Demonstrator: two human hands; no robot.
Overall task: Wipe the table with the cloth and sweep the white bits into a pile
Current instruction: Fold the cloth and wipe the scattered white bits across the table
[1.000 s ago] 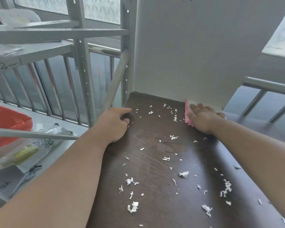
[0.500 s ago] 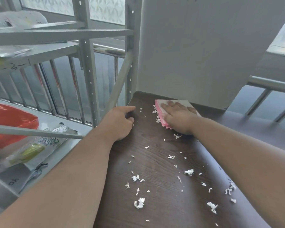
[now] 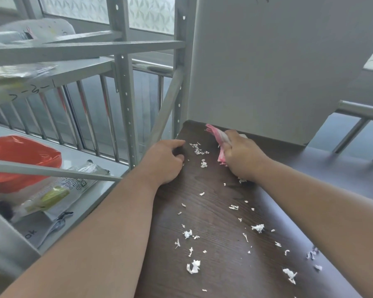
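The right hand [image 3: 241, 157] grips the pink cloth [image 3: 219, 145], fingers curled round it, near the far end of the dark wooden table [image 3: 215, 214], just before the white board [image 3: 278, 67] that stands at the table's far edge. The cloth is bunched, one end sticking up toward the far left corner. The left hand [image 3: 165, 161] rests on the table's left edge, thumb stretched along the top, fingers loosely bent and holding nothing. A small cluster of white bits [image 3: 198, 149] lies between the two hands; more bits are scattered down the middle and toward the near right side. Left of the table stands a grey metal rack [image 3: 125, 82], its post right beside the left hand. On its lower shelf lie a red bag [image 3: 19, 158] and a clear packet [image 3: 58, 190] with something yellow-green inside.
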